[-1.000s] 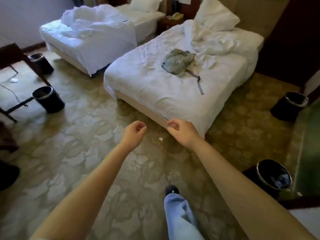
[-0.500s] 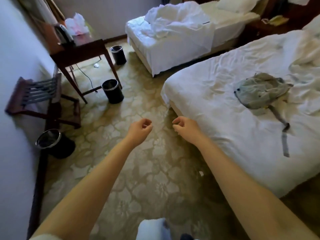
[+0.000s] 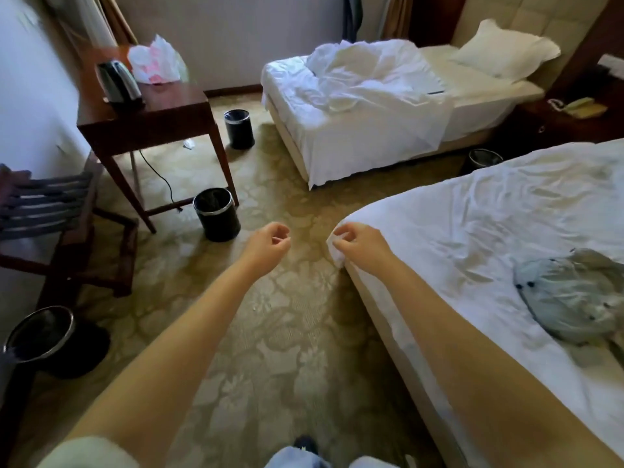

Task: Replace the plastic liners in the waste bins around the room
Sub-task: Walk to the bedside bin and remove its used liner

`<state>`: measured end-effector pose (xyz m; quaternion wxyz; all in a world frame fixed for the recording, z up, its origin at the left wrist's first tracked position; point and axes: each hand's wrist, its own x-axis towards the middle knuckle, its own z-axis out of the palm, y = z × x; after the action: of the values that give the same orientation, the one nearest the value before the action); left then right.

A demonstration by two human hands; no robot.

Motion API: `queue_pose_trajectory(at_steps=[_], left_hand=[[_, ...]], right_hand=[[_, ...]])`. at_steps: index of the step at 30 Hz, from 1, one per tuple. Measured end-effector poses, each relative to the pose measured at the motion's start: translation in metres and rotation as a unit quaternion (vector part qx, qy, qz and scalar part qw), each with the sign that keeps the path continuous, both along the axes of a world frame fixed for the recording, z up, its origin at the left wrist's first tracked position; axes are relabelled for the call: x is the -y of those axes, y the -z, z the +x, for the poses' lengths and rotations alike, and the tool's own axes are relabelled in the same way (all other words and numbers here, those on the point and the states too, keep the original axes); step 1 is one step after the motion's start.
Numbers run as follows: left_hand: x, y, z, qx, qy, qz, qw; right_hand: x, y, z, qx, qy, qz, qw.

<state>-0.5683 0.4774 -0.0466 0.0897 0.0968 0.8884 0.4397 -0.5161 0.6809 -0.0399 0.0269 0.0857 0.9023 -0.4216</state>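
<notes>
While the left hand (image 3: 266,243) and right hand (image 3: 361,244) hang loosely curled, grasping nothing, the worktop bin (image 3: 219,224), far bin (image 3: 240,133), bed bin (image 3: 481,160) and near bin (image 3: 69,324) stand on the carpet (image 3: 287,332). Their insides are too dark to read.

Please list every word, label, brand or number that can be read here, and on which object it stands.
No text can be read.
Pink marks on the plastic bag on the desk: too blurred to read.
Kettle, telephone: no legible label.

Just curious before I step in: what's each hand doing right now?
Left hand: open, loosely curled fingers, empty.
Right hand: open, loosely curled over the bed corner, apparently empty.
</notes>
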Motion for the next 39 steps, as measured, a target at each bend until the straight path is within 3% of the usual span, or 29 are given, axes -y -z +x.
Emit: queue_pose_trajectory(at_steps=[24, 34, 39], left_hand=[[-0.187, -0.013, -0.625, 0.001, 0.047, -0.035, 0.998], [-0.333, 0.011, -0.884, 0.018, 0.193, -0.027, 0.981], [-0.441, 0.011, -0.981, 0.011, 0.269, -0.031, 0.962]], right_hand=[[-0.183, 0.004, -0.625, 0.016, 0.029, -0.015, 0.999], [-0.298, 0.030, -0.816, 0.027, 0.186, -0.002, 0.982], [-0.372, 0.025, -0.862, 0.036, 0.294, 0.003, 0.955]])
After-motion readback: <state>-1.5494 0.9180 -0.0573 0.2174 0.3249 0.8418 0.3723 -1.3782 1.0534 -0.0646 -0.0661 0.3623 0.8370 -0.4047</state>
